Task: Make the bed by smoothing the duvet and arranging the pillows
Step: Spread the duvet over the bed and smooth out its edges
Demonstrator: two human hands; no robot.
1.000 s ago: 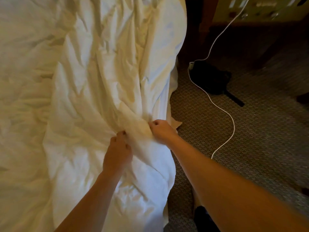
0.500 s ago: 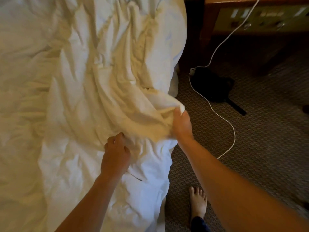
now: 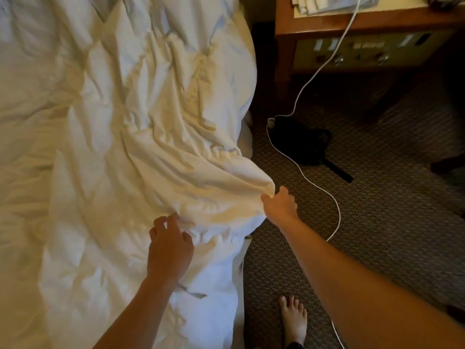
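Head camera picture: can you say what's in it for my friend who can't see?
A person's right hand pinches a fold of the rumpled white fabric duvet and pulls it past the bed's edge, while the left hand rests on it. A thin white cable snakes across the patterned brown carpet.

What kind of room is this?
Probably a hotel bedroom: a bed with a rumpled white duvet, a wooden nightstand with a built-in switch panel, and patterned carpet.

Looked like hotel bedroom: rumpled white duvet point(image 3: 120, 137) filled frame left, wooden nightstand point(image 3: 357, 23) with built-in switch panel point(image 3: 364, 50) upper right, patterned carpet point(image 3: 390, 222) lower right.
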